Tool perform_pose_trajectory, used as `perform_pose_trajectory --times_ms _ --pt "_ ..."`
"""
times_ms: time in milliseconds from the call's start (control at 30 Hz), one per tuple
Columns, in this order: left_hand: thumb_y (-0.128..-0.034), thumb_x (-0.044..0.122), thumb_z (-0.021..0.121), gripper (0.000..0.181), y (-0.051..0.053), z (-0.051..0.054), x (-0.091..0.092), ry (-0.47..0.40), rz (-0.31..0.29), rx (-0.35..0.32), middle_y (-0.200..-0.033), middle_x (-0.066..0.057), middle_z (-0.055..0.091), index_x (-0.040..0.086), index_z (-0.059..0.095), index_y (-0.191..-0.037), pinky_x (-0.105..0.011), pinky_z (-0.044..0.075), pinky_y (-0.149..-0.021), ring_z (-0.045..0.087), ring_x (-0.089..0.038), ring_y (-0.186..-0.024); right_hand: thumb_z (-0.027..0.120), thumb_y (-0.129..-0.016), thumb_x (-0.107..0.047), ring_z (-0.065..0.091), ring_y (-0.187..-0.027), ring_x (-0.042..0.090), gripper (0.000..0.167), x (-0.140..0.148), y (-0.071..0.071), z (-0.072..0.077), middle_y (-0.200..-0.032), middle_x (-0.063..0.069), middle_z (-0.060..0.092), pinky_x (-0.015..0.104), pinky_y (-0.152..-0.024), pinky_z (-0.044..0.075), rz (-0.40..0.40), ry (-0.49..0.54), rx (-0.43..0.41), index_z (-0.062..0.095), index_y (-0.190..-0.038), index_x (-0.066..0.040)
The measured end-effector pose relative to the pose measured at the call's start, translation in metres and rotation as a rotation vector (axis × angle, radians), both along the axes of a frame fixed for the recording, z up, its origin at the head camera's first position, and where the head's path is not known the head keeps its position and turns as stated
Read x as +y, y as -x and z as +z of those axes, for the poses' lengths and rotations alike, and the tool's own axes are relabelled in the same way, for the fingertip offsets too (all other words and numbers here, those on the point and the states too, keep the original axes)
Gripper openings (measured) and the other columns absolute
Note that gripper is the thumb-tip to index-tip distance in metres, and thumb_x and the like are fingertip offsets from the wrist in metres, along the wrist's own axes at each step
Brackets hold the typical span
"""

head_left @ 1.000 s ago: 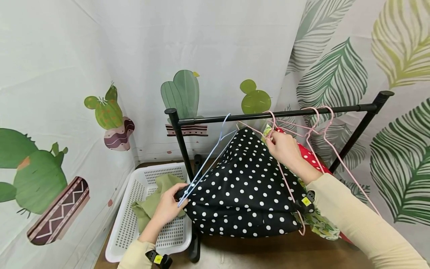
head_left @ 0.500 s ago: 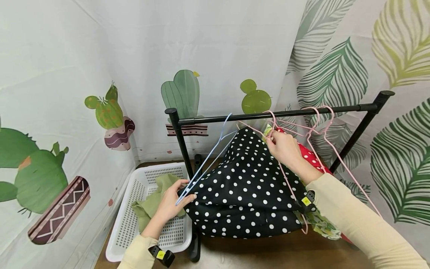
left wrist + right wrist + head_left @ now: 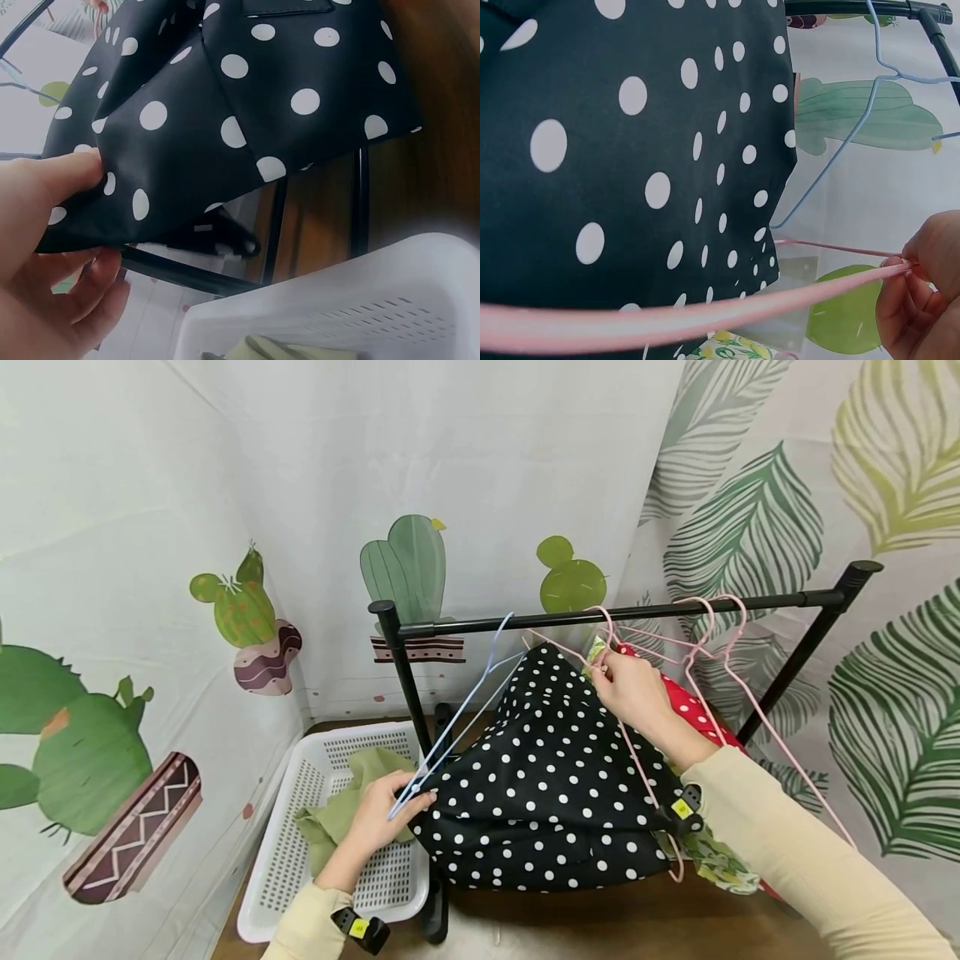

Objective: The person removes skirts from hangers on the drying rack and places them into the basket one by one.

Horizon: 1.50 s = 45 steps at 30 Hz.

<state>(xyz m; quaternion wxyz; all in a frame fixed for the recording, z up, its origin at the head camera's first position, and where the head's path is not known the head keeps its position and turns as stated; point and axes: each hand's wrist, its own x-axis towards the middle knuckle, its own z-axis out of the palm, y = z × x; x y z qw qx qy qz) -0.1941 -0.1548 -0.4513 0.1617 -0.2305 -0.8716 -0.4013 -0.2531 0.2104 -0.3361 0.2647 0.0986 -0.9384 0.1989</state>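
A black cloth garment with white polka dots (image 3: 540,760) hangs from a pink hanger (image 3: 667,326) on the black rail. My left hand (image 3: 378,814) pinches its left edge; in the left wrist view the thumb (image 3: 71,172) lies on top and the fingers are below. A blue hanger (image 3: 457,718) crosses in front of this hand. With thumb and fingertips, my right hand (image 3: 637,693) grips the pink hanger just under its hook, as the right wrist view also shows (image 3: 926,292).
At lower left stands a white basket (image 3: 258,860) with a green cloth (image 3: 330,822) in it. The black rack rail (image 3: 480,626) runs across. Further right hang more pink hangers (image 3: 742,693), a red dotted cloth (image 3: 686,702) and a lemon-print cloth (image 3: 723,864).
My left thumb has come further right over the cloth's edge than a second ago. The blue hanger's lower end has shifted slightly left. The right hand keeps its place.
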Motion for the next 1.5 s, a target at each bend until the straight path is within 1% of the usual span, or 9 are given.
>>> perform_pose_trajectory --times_ms 100,200,400,567,800,967,1133,1367,1500 --pt "-0.0735 0.016 0.075 0.008 0.0 -0.001 -0.001 0.004 -0.001 0.043 -0.068 0.008 0.056 0.016 0.068 -0.076 -0.019 0.037 -0.049 0.043 -0.002 -0.055 0.057 -0.085 -0.013 0.042 -0.045 0.022 0.018 0.0 0.0 0.0 -0.05 0.004 0.045 0.03 -0.04 0.025 0.004 0.007 0.005 0.058 -0.069 -0.006" --pt "-0.0732 0.015 0.075 0.011 0.0 -0.001 -0.001 0.008 0.025 0.042 -0.063 0.011 0.054 0.017 0.064 -0.072 -0.019 0.037 -0.048 0.042 0.0 -0.053 0.055 -0.085 -0.012 0.041 -0.045 0.022 0.017 0.0 0.001 -0.001 -0.05 0.003 0.043 0.029 -0.04 0.025 0.006 0.014 0.015 0.058 -0.069 -0.005" --pt "-0.0757 0.012 0.073 0.013 -0.002 0.0 0.001 0.003 0.066 -0.047 -0.055 0.014 0.047 0.017 0.061 -0.071 -0.019 0.036 -0.046 0.039 0.001 -0.049 0.055 -0.085 -0.011 0.04 -0.045 0.021 0.02 -0.001 0.0 -0.001 -0.049 0.003 0.042 0.029 -0.041 0.025 0.001 0.017 0.018 0.056 -0.066 -0.005" --pt "-0.0757 0.013 0.073 0.01 -0.004 0.002 -0.001 -0.046 0.175 -0.124 -0.059 0.011 0.056 0.019 0.065 -0.074 -0.022 0.04 -0.05 0.047 -0.004 -0.054 0.054 -0.085 -0.011 0.04 -0.045 0.021 0.021 -0.003 0.0 -0.001 -0.049 0.003 0.043 0.029 -0.041 0.026 0.008 0.027 0.021 0.055 -0.065 -0.006" --pt "-0.0759 0.012 0.072 0.009 -0.005 0.002 -0.008 -0.068 0.256 -0.101 -0.061 0.006 0.057 0.018 0.065 -0.075 -0.023 0.039 -0.049 0.046 -0.008 -0.052 0.054 -0.085 -0.011 0.039 -0.043 0.02 0.018 -0.003 0.001 -0.003 -0.048 0.002 0.044 0.029 -0.04 0.026 0.017 0.048 0.031 0.058 -0.069 -0.004" --pt "-0.076 0.01 0.072 0.008 -0.007 0.001 -0.012 -0.125 0.318 -0.123 -0.069 0.002 0.065 0.015 0.069 -0.082 -0.023 0.043 -0.055 0.051 -0.008 -0.058 0.053 -0.086 -0.012 0.038 -0.043 0.019 0.018 -0.003 0.002 -0.003 -0.047 0.001 0.042 0.028 -0.04 0.025 0.033 0.038 0.031 0.06 -0.071 -0.004" --pt "-0.0783 0.014 0.071 0.007 -0.006 0.002 -0.015 -0.173 0.388 -0.188 -0.074 0.001 0.067 0.014 0.069 -0.085 -0.023 0.046 -0.068 0.056 -0.01 -0.072 0.053 -0.086 -0.012 0.04 -0.044 0.019 0.017 -0.003 0.002 -0.002 -0.048 0.001 0.044 0.029 -0.04 0.026 0.033 0.038 0.026 0.062 -0.074 -0.004" --pt "-0.0812 0.02 0.068 0.018 -0.005 0.004 -0.021 -0.118 0.473 -0.203 -0.093 -0.009 0.07 0.008 0.069 -0.094 -0.036 0.042 -0.083 0.06 -0.025 -0.092 0.054 -0.085 -0.011 0.042 -0.044 0.02 0.014 -0.003 -0.001 -0.001 -0.047 0.0 0.044 0.03 -0.039 0.028 0.025 0.037 0.056 0.063 -0.076 -0.005" --pt "-0.081 0.019 0.068 0.017 -0.006 0.005 -0.024 -0.137 0.477 -0.206 -0.092 -0.007 0.07 0.009 0.069 -0.096 -0.03 0.043 -0.08 0.06 -0.022 -0.091 0.054 -0.085 -0.011 0.042 -0.044 0.021 0.014 -0.003 -0.001 -0.001 -0.048 0.0 0.043 0.03 -0.039 0.028 0.023 0.033 0.054 0.062 -0.075 -0.005"
